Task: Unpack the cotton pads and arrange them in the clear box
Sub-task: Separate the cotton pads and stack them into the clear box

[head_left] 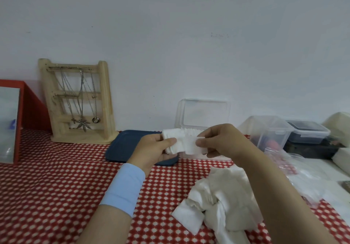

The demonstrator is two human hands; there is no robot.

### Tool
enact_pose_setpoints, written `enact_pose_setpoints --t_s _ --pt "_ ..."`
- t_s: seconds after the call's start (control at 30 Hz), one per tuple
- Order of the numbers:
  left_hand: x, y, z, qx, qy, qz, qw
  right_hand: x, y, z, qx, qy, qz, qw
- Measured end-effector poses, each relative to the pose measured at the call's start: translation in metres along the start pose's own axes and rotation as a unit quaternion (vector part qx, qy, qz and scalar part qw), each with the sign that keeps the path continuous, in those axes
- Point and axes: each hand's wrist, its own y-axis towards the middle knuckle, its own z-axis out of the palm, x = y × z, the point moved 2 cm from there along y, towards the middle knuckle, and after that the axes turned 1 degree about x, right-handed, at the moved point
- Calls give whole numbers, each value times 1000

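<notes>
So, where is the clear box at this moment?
In the head view, the clear box stands right of centre at the wall, lid up, behind the left hand and right hand, between the blue tray and another clear container.

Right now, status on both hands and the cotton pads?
Left hand, right hand both pinching the cotton pad stack. Stack held in front of the open clear box. Nothing seen blocking the box.

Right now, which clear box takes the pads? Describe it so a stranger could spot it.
On the red dotted tablecloth, look to the back by the white wall, just right of the blue tray. The clear box stands there, behind the held cotton pads. Unlike the clear tub of red things and the dark tub to its right, its lid stands upright, open.
</notes>
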Motion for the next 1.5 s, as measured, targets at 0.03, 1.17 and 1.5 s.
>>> enact_pose_setpoints --t_s 0.03,1.17,1.5 --pt "0 1 -2 -11 28 6 1000 1 0 -2 -15 0 -16 1000" --pt "-10 -17 20 115 52 -2 992 2 3 8 -45 -161 -40 985" --pt "-10 -16 19 73 -23 -14 997 2 2 12 -36 -59 3 998"
